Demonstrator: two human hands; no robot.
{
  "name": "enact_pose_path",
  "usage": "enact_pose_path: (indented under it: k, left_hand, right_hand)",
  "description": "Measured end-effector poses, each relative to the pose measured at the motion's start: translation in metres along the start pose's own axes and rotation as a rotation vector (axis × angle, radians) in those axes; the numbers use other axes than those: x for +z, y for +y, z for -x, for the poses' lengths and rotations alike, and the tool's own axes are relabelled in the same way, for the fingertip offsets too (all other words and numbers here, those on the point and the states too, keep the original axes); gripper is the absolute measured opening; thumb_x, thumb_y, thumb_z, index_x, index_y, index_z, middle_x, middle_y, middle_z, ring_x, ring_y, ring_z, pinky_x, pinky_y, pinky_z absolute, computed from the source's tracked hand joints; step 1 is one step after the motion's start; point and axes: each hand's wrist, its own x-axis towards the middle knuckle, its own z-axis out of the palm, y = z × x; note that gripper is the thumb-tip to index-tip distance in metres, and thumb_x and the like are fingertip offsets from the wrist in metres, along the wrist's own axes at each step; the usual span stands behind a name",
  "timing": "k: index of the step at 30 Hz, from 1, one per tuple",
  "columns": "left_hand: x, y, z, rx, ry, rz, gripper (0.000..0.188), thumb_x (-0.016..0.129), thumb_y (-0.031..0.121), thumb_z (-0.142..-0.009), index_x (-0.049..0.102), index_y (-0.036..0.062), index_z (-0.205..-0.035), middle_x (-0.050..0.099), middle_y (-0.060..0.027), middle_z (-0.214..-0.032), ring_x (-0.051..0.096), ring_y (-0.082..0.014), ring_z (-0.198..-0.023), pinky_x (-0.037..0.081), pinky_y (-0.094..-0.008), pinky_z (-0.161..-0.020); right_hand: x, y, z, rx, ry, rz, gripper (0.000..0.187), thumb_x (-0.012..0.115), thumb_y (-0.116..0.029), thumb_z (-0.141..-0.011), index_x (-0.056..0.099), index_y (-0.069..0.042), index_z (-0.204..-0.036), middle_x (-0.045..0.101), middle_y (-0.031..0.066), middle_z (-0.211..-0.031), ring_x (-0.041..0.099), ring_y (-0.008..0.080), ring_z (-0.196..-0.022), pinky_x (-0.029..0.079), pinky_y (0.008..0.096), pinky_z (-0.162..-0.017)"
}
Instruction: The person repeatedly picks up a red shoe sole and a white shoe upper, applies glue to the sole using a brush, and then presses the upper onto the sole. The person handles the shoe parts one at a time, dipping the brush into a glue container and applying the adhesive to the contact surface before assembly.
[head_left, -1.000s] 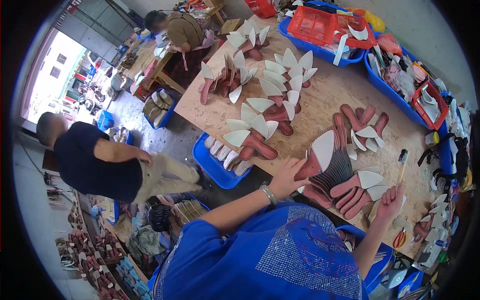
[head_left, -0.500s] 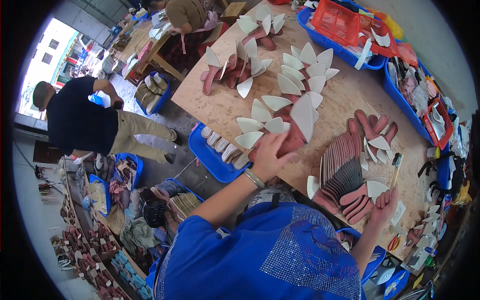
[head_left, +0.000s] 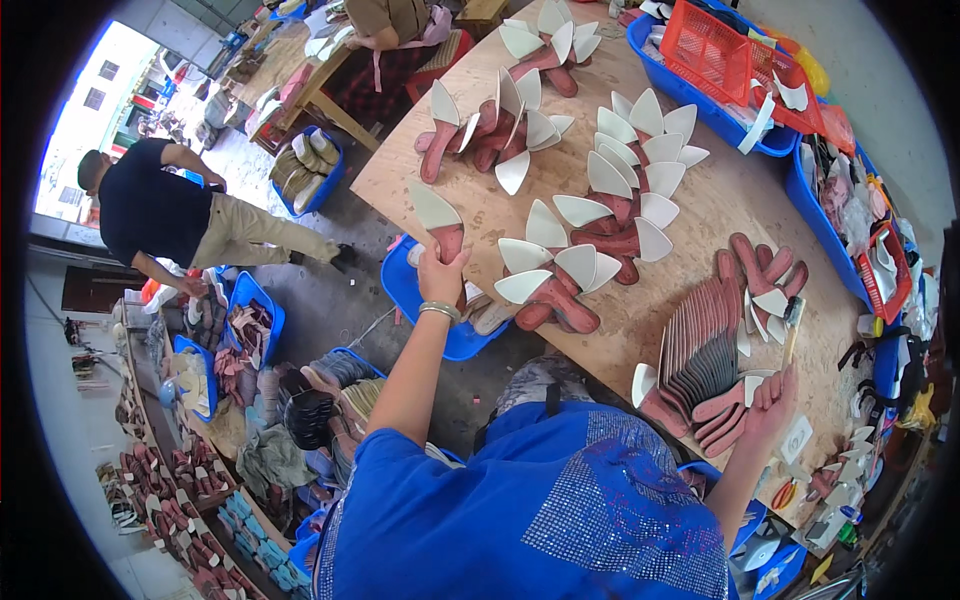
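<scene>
My left hand (head_left: 440, 278) grips a reddish-brown shoe insole (head_left: 449, 240) with a white pointed piece at its upper end, held past the table's left edge above a blue bin (head_left: 398, 283). In my right hand (head_left: 768, 408), fingers closed, is a brush (head_left: 792, 338) with a light handle and dark bristles pointing up. Next to that hand, a fanned stack of reddish insoles (head_left: 690, 345) lies on the wooden table (head_left: 450, 205). Insoles with white pointed pieces (head_left: 548, 283) form a cluster near the table's left edge, with a larger cluster (head_left: 645, 165) beyond it.
Blue bins (head_left: 690, 105) with red baskets line the table's far right side. Orange-handled scissors (head_left: 784, 494) rest near my right forearm. A person in dark clothing (head_left: 150, 205) stands at left; another works at a far table. Bins of shoe parts (head_left: 255, 315) crowd the left floor.
My left hand has moved left from the near insole cluster to beyond the table edge, now holding an insole with a white piece. My right hand still holds the brush, almost unmoved.
</scene>
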Motion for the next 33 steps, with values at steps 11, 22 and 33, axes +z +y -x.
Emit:
enact_pose_path:
  k: [11,22,33]
  left_hand:
    - [0.068,-0.03,-0.028,-0.149,-0.056,-0.147,0.074,0.078,0.041,-0.073,0.052,-0.0018,-0.127,0.056,-0.0206,-0.126,0.054,-0.0352,-0.117,0.044,-0.0426,-0.098]
    - [0.081,-0.018,-0.032,-0.144,-0.146,-0.206,0.076,0.077,0.042,-0.075,0.046,0.0011,-0.132,0.054,-0.02,-0.129,0.053,-0.0364,-0.119,0.044,-0.0442,-0.098]
    - [0.1,-0.03,-0.029,0.076,-0.071,-0.25,0.074,0.077,0.038,-0.075,0.046,0.0024,-0.131,0.052,-0.0192,-0.129,0.049,-0.0381,-0.12,0.043,-0.0458,-0.098]
  right_hand:
    - [-0.005,0.007,0.018,-0.032,0.064,0.003,0.029,0.05,-0.018,-0.1,0.052,-0.001,-0.124,0.032,-0.0051,-0.061,0.028,0.0022,-0.045,0.024,0.0175,-0.036]
    - [0.0,0.014,0.029,-0.069,0.109,0.008,0.031,0.05,-0.018,-0.1,0.052,0.001,-0.124,0.031,-0.0052,-0.061,0.028,0.0021,-0.045,0.024,0.0174,-0.037]
    - [-0.009,0.007,0.042,-0.067,0.186,0.026,0.034,0.049,-0.018,-0.1,0.051,0.0,-0.128,0.031,-0.0051,-0.061,0.027,0.002,-0.045,0.022,0.0175,-0.037]
